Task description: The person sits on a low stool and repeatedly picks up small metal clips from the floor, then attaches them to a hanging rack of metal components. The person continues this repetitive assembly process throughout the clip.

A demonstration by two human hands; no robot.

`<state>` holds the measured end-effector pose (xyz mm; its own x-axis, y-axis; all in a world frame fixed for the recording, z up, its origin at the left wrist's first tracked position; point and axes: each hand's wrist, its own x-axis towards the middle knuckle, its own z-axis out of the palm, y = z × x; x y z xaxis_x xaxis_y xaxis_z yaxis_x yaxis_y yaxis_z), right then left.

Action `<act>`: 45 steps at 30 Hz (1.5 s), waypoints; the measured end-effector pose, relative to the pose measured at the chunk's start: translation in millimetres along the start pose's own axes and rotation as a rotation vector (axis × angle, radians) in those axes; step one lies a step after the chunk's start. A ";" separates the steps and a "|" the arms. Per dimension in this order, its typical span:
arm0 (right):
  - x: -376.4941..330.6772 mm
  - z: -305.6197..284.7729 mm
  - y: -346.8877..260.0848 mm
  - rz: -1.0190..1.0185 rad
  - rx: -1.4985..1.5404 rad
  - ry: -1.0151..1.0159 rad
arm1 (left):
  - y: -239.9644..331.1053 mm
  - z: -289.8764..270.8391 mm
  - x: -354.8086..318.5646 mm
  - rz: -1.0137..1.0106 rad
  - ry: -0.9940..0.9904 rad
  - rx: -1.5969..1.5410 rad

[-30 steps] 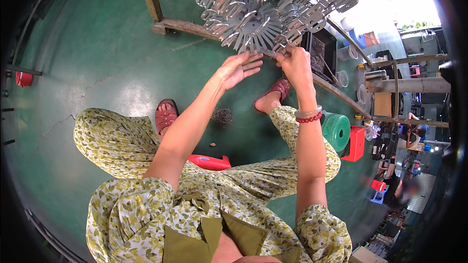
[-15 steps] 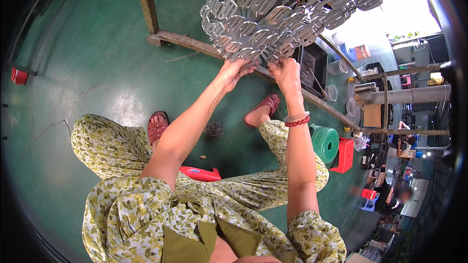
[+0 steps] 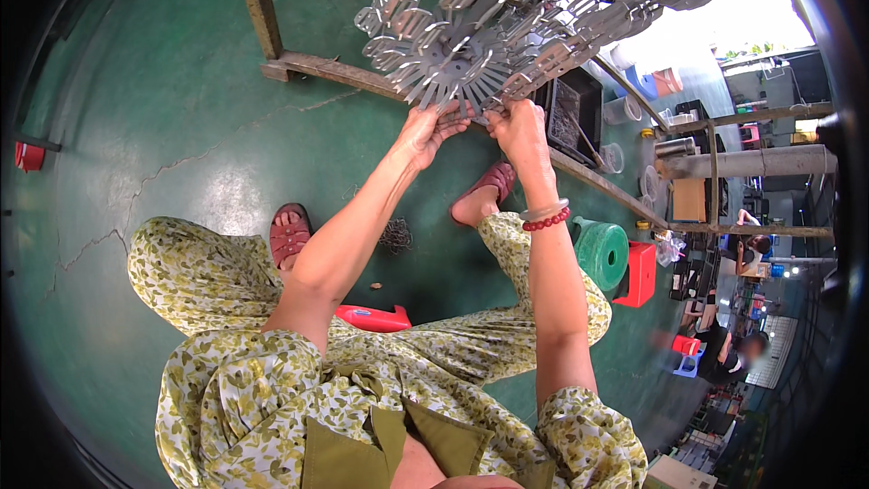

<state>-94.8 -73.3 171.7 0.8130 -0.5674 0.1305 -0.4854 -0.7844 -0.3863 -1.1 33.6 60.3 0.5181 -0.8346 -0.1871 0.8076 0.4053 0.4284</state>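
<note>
A metal rack (image 3: 453, 63) with flat prongs fanning out like a wheel hangs before me at the top of the view. Many silver slotted metal plates (image 3: 554, 65) crowd around it in tiers. My left hand (image 3: 425, 134) is at the lower rim, its fingers partly curled against the prong tips. Just right of it, my right hand (image 3: 522, 134) pinches at the same rim, thumb and fingers pressed together. What lies between the right fingertips is too small and covered to make out. A slotted plate hangs directly above the right hand.
A rusty frame bar (image 3: 348, 74) runs behind my hands. To its right lies a black crate (image 3: 579, 100). A green round stool (image 3: 599, 254) and a red stool (image 3: 639, 273) stand by my right knee. Dark wire (image 3: 396, 235) lies between my feet. People sit further right.
The rack has turned, so its fanned prongs now show where plates hung before. My right hand has shifted slightly left, closer to my left hand.
</note>
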 end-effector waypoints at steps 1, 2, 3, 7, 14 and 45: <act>-0.5 -1.8 -1.8 -0.014 -0.033 -0.008 | -0.2 -1.6 -0.6 0.000 -0.009 0.004; -0.8 -2.9 -3.6 -0.030 -0.062 -0.018 | 0.8 -2.3 -1.7 0.002 -0.015 0.011; -0.8 -3.4 -4.3 -0.034 -0.064 -0.016 | -0.7 -4.7 -0.6 0.017 -0.024 0.014; -0.3 -3.4 -4.3 -0.047 -0.072 -0.012 | -3.9 -12.2 1.8 0.043 -0.057 0.010; -0.9 3.2 -7.8 -0.035 -0.107 -0.015 | -2.5 -6.0 -3.5 0.001 -0.012 -0.006; -71.9 -16.0 -68.1 0.047 0.482 0.118 | -3.5 -18.4 -6.6 -0.066 -0.135 -0.097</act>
<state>-125.5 16.9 203.2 0.7380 -0.6461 0.1946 -0.2941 -0.5676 -0.7690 -2.1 44.6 43.8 0.4254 -0.9006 -0.0891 0.8655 0.3761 0.3308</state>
